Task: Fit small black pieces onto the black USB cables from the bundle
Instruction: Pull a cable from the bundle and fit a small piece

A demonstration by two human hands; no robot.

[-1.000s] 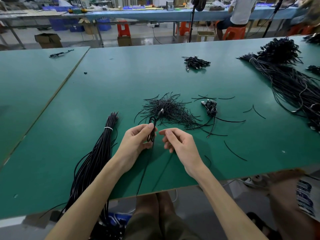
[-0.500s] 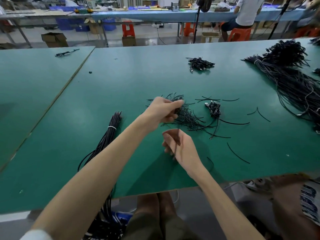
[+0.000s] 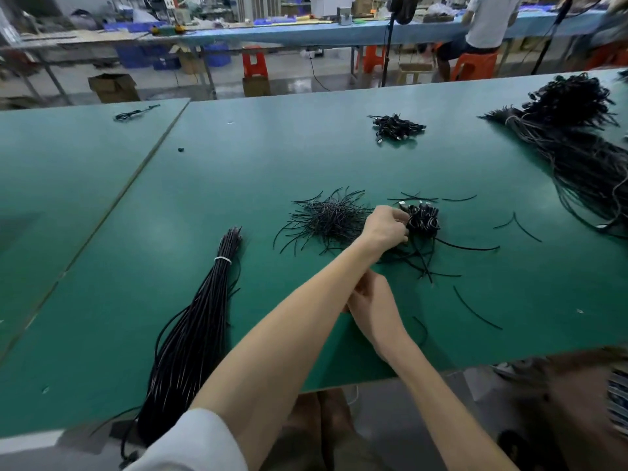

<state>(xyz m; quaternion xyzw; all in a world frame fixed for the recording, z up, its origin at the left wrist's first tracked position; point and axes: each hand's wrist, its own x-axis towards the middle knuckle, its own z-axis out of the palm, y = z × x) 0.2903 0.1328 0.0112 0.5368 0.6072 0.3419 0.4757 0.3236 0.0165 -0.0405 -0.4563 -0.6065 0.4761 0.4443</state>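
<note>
A long bundle of black USB cables (image 3: 214, 300), bound with a white tie, lies at the left and hangs over the table's front edge. A heap of thin black pieces (image 3: 326, 220) sits mid-table. Right of it is a small pile of coiled black cables (image 3: 424, 220). My left hand (image 3: 387, 229) reaches across to that pile, fingers curled on a coiled cable at its left edge. My right hand (image 3: 370, 304) rests nearer me on the green table (image 3: 238, 171). The left forearm hides its fingers.
Another small pile of coiled cables (image 3: 396, 127) lies further back. A large heap of black cables (image 3: 577, 147) fills the right side. Loose black strands (image 3: 475, 311) lie right of my hands. A seam (image 3: 149, 161) divides the tables at left. A person (image 3: 489, 25) sits at the far bench.
My left hand carried the coiled cable from in front of me, over the heap of thin pieces, right to the coiled pile. My right hand stayed near the front edge.
</note>
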